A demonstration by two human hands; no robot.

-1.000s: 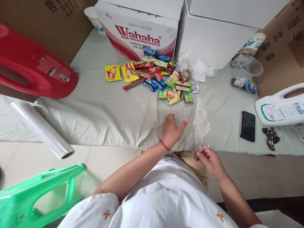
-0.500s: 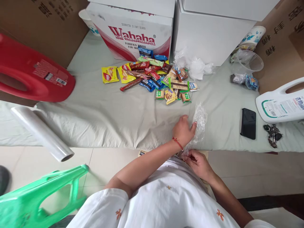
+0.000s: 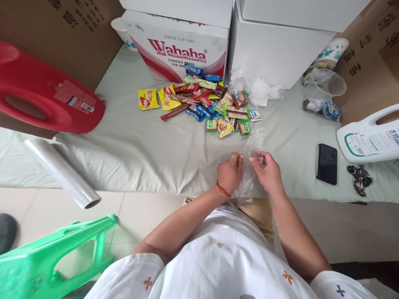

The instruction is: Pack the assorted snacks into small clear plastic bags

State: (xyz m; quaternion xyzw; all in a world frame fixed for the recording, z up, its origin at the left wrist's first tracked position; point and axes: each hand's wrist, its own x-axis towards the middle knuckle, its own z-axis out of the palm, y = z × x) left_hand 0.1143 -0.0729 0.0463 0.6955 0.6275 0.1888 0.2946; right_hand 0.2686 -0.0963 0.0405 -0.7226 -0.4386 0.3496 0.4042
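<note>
A crumpled sheet of clear plastic film (image 3: 245,190) lies at the table's front edge, between my hands. My left hand (image 3: 230,172) is closed on its left side, thumb pressed to the curled fingers. On the right side, my right hand (image 3: 266,168) pinches the film between thumb and fingertips. The film's upper end rests on the cloth, just below a pile of wrapped snacks (image 3: 237,112). Its lower end hangs over the edge near my lap.
A roll of film (image 3: 62,172) juts over the front edge at left. A red jug (image 3: 81,99) lies behind it. On the right are a phone (image 3: 327,164), keys (image 3: 360,179) and a white bottle (image 3: 369,139). Boxes (image 3: 183,45) line the back. A green stool (image 3: 59,253) stands below.
My right hand has risen from near my lap to the film beside my left hand. The left hand has shifted slightly left, and the film has moved left with it.
</note>
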